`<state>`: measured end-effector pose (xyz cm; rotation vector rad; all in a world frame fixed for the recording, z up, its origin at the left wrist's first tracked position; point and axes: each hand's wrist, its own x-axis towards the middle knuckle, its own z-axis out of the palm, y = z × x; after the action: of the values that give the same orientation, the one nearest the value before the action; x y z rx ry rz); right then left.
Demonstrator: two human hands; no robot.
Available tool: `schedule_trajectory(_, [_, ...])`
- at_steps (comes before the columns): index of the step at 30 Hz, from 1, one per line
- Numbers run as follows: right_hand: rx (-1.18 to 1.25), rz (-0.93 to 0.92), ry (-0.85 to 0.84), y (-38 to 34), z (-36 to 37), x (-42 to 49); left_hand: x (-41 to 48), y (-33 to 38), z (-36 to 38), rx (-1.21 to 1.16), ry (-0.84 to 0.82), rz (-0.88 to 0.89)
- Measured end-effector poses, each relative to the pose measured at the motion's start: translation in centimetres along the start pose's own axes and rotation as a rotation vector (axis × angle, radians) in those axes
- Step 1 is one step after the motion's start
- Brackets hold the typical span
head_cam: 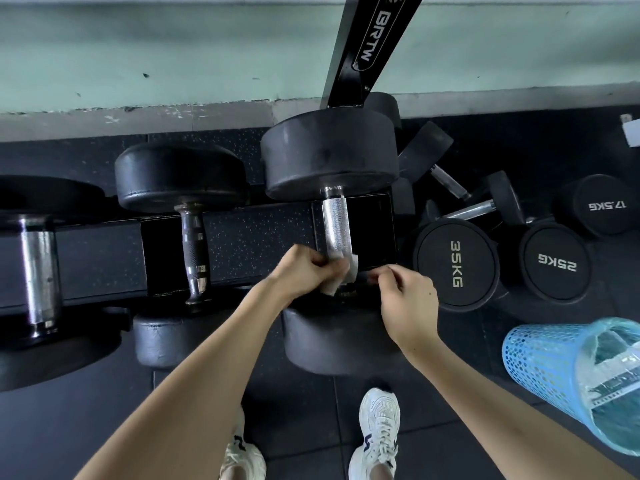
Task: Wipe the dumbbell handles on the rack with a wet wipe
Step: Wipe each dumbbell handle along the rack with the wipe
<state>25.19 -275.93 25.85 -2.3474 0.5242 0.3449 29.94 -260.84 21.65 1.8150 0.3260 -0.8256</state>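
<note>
The left hand (304, 268) is curled round a white wet wipe (341, 277), holding it against the near end of a knurled chrome handle (336, 223). That handle belongs to the rightmost dumbbell on the rack (242, 244). The right hand (405, 299) sits just beside the wipe with its fingers bent. Its fingertips are blurred, so I cannot tell whether they pinch the wipe's edge or hold nothing.

The black rack upright (367, 39) behind this dumbbell carries white lettering reading "BRTW". On the floor to the right lie more dumbbells, with end caps marked "35KG" (457, 263), "25KG" (557, 263) and "17.5KG" (606, 205).

At the lower right stands a blue mesh basket (540, 362) lined with a clear plastic bag (602, 368). Something dark lies inside, but I cannot tell what it is.

Two more dumbbells rest on the rack to the left, one with a dark handle (194, 244) and one with a chrome handle (38, 271).
</note>
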Motion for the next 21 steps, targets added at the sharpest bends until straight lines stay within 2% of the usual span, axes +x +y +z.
schedule_trajectory(6, [-0.004, -0.008, 0.002, 0.3, 0.1, 0.1, -0.2, 0.1, 0.6, 0.309, 0.039, 0.041])
schedule_trajectory(9, [-0.002, -0.005, 0.013, 0.5, 0.3, 0.2, -0.6, 0.8, 1.0, 0.399, 0.104, -0.004])
schedule_trajectory(15, [0.017, -0.012, 0.013, 0.6, 0.2, 0.3, -1.3, 1.4, 1.7, 0.297, 0.182, -0.103])
schedule_trajectory(21, [0.044, 0.000, 0.026, 0.2, 0.0, 0.2, -2.6, 1.6, 1.6, 0.200, 0.221, -0.094])
